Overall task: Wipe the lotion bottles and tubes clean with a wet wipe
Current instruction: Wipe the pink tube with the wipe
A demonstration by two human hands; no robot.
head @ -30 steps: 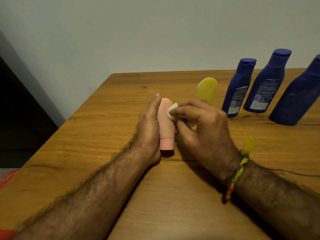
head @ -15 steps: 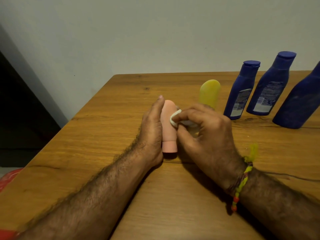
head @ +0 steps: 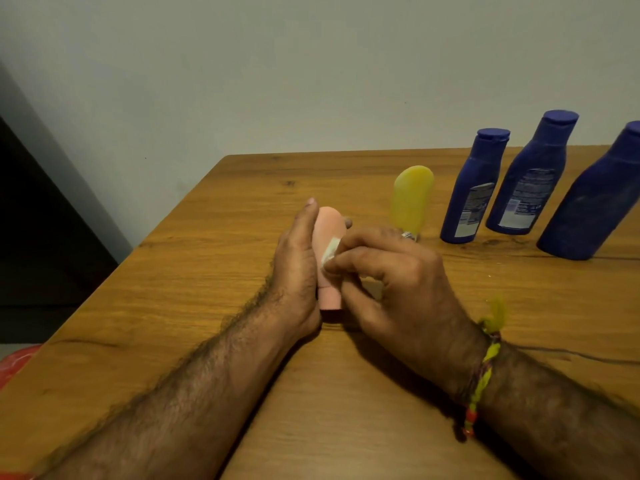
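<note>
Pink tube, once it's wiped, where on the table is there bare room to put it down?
Bare wood lies left of the left hand toward the table edge, and beyond the pink tube toward the wall. The right is crowded: yellow tube and three blue bottles.

rightmost blue bottle [head: 601, 202] cut by edge; wet wipe [head: 329, 251] seemingly mostly hidden under fingers [head: 360, 252].

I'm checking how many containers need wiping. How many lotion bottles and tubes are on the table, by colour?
Blue bottles: 3
Yellow tube: 1
Pink tube: 1, held by the left hand while the right hand rubs it with the wet wipe
Total: 5
</note>
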